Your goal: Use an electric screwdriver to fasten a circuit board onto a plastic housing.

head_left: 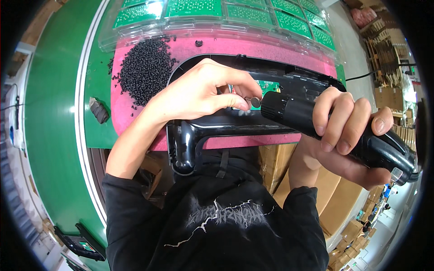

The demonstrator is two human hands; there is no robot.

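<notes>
Right grip: your right hand (pixel 346 124) was wrapped firmly around a black power screwdriver (pixel 294 110), its nose aimed leftward at your other fingertips.

Left grip: your left hand (pixel 199 92) arched over the housing, thumb and forefinger curved toward each other beside a small round grey piece (pixel 256 102); could not tell whether you pinched it.

Directly beneath both grips lay the black plastic housing (pixel 246 130), with a green circuit board (pixel 270 86) inside, just behind the screwdriver's nose and partly hidden by your left fingers.

Left of your left grip, a pile of small black parts (pixel 147 67) covered part of the pink mat (pixel 226 44). Beyond both grips stood clear trays (pixel 135 32) of green boards (pixel 194 8).
</notes>
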